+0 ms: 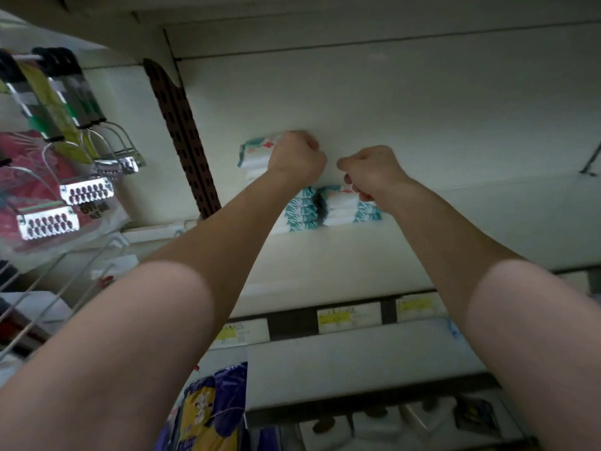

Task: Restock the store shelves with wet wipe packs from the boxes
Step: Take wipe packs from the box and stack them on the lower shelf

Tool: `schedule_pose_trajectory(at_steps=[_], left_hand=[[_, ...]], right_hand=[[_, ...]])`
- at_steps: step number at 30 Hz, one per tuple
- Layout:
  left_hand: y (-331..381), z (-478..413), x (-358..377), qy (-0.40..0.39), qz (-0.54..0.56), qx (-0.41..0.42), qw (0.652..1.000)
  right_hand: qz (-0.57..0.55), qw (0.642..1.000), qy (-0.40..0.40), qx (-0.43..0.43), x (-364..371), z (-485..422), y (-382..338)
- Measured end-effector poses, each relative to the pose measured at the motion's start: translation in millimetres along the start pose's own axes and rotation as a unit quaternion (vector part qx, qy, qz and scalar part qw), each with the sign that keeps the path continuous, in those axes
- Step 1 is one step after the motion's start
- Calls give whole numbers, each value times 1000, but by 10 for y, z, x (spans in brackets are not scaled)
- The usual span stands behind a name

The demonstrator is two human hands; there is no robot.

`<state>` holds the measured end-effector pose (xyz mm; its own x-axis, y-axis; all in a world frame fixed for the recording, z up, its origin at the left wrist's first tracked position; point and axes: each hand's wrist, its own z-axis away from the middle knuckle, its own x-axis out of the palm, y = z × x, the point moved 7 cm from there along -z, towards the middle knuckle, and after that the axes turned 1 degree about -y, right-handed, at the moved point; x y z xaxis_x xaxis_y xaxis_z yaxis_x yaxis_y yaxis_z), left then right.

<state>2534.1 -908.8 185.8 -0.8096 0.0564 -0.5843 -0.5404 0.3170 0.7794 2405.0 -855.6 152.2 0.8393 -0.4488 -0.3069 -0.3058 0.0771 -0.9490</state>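
Behind the price labels (348,317) the shelf (422,239) is mostly bare, so by my judgement most restocking remains. Two short wet wipe stacks (300,211) stand at its rear. The left hand (297,157) grips a raised pack (258,154); the right hand (374,170) pinches the right stack's top pack (338,196) with curled fingers.

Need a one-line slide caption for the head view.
Left hand holds wet wipe packs above the shelf; right hand grips the stack already there.
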Motion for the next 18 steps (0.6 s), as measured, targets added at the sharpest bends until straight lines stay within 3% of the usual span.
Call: schedule_pose_trajectory(at_steps=[4, 10, 15, 18], left_hand=[[254, 399, 452, -72, 100, -30, 992], [588, 1254, 1318, -172, 172, -120, 963], [848, 2082, 1964, -181, 210, -166, 946], [1064, 2660, 2383, -224, 204, -154, 941]], right_hand=[[-56, 998, 3, 32, -409, 455, 177], [-87, 989, 86, 82, -1238, 1234, 772], [-88, 976, 168, 104, -2014, 1941, 1347], [-62, 970, 211, 106, -2483, 2438, 1642]])
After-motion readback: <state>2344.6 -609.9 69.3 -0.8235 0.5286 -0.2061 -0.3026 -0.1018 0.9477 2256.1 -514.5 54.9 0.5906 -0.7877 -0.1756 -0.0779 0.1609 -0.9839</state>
